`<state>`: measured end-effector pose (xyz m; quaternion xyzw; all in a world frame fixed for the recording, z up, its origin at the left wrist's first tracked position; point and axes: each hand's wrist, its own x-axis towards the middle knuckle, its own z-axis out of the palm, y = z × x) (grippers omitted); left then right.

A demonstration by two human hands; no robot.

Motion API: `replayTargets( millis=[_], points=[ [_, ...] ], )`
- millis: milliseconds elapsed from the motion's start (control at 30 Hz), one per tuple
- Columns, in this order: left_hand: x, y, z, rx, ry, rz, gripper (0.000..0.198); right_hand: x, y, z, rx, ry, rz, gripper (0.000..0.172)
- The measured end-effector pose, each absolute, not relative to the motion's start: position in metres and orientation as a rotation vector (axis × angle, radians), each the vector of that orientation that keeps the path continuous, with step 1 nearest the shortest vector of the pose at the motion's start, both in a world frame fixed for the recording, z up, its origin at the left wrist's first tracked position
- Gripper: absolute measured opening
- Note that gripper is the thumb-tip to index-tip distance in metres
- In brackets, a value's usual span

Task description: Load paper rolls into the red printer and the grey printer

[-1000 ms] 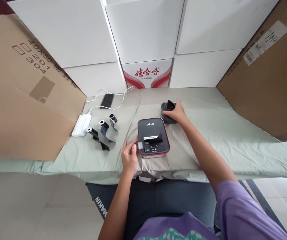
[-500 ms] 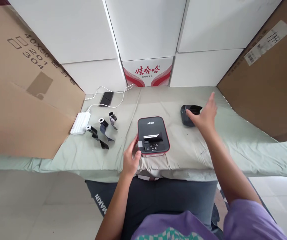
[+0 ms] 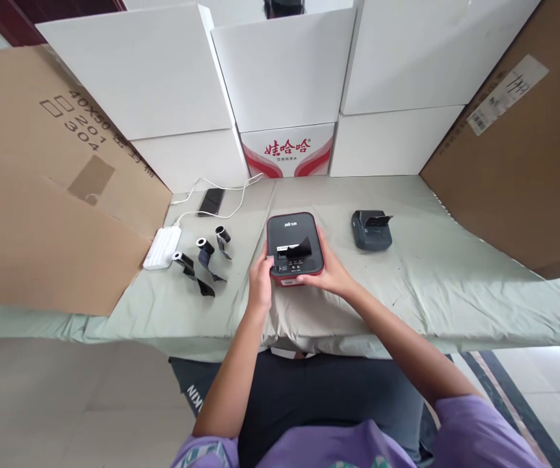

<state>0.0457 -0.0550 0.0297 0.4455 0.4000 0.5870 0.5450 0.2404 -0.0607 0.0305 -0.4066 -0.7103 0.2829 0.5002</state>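
Observation:
A black-and-red portable printer point(image 3: 295, 237) is in front of me, with a black strip of paper sticking out of its slot. My left hand point(image 3: 261, 279) grips its left side, thumb near the front left corner. On the opposite side my right hand point(image 3: 331, 270) is closed round the right edge, thumb along the front. To the right stands a smaller dark grey printer point(image 3: 371, 237), also with a black strip coming out, and neither hand touches it. Left of my hands lie three small dark paper rolls point(image 3: 205, 246), each with a loose tail. The fingers under the held printer are partly hidden.
A white power bank point(image 3: 161, 248) with a white cable point(image 3: 233, 214) lies at the left, near a black phone point(image 3: 210, 202). White boxes point(image 3: 280, 78) form a back wall. Large cardboard boxes flank the left point(image 3: 40, 214) and right point(image 3: 518, 175). A pale green cloth point(image 3: 426, 260) covers the table.
My right hand has left the small grey printer and moved left onto the black-and-red printer. That printer has shifted slightly away from me, my left hand still on it. The view has tilted up a little.

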Motion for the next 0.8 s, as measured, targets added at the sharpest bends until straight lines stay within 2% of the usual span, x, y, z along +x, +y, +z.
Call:
replayTargets(
  millis=[267,633,700,800],
  points=[
    [0.056,-0.02,0.037,0.967,1.025,1.33,0.053,0.241,-0.042,0.019,-1.097,-1.608,0.674,0.123],
    [0.047,-0.012,0.037,0.845,1.015,1.254,0.06,0.241,-0.049,0.025,-1.089,-1.495,0.864,0.125],
    [0.047,-0.012,0.039,0.832,1.035,1.258,0.06,0.244,-0.043,0.021,-1.127,-1.325,0.953,0.118],
    [0.046,-0.011,0.041,0.799,1.067,1.245,0.06,0.246,-0.017,0.016,-1.109,-0.941,1.06,0.097]
  ],
)
